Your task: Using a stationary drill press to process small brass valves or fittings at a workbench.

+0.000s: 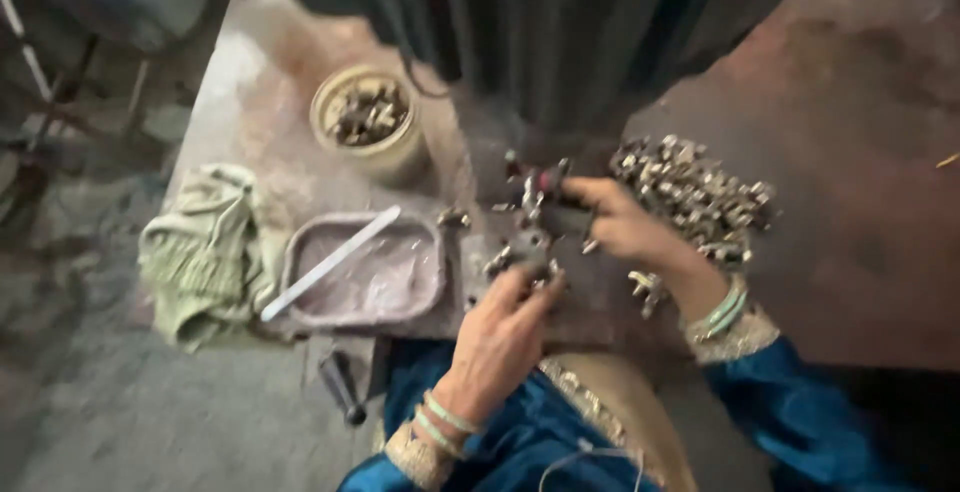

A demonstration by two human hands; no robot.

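My left hand (500,337) reaches forward and pinches a small metal fitting (527,250) at the middle of the work spot. My right hand (620,220) is closed around a dark handle (565,220) of a small fixture (535,190) just beyond that fitting. A pile of small silvery metal fittings (695,192) lies right behind and beside my right hand. A few loose fittings (645,287) sit near my right wrist. Both wrists wear green bangles over blue sleeves with gold trim.
A shallow grey tray (365,272) with pale paste and a white flat stick (330,260) lies at left. A round tub of metal parts (368,117) stands behind it. A green rag (205,247) lies far left. A dark machine body (540,32) rises ahead. A black tool (342,387) lies on the floor.
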